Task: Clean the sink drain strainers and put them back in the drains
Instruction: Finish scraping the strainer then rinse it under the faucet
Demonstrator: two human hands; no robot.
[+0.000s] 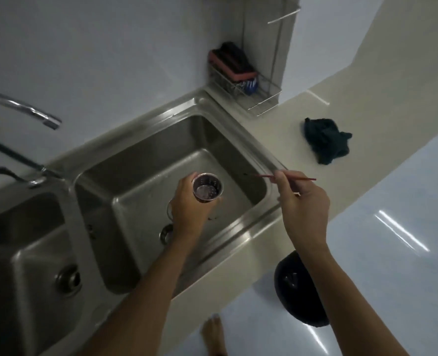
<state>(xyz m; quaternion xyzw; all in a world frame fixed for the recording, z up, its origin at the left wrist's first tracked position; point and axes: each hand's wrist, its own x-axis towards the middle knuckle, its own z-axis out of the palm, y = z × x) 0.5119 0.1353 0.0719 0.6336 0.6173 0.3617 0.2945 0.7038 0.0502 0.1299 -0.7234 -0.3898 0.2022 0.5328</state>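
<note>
My left hand (189, 201) grips a perforated steel strainer cup (207, 187), open side up, above the right basin (140, 176) of a double steel sink. My right hand (304, 201) pinches a thin red stick (284, 177) over the basin's right rim, its dark tip pointing left toward the strainer but apart from it. Below my left wrist the right drain (166, 233) is partly hidden. The left basin (20, 240) has a strainer seated in its drain (68, 280).
A curved faucet (32, 111) with a lever stands at the back left. A wire rack (246, 86) with sponges sits in the corner. A dark green cloth (324, 140) lies on the counter. A black bin (299, 289) and a bare foot (214, 335) are on the floor.
</note>
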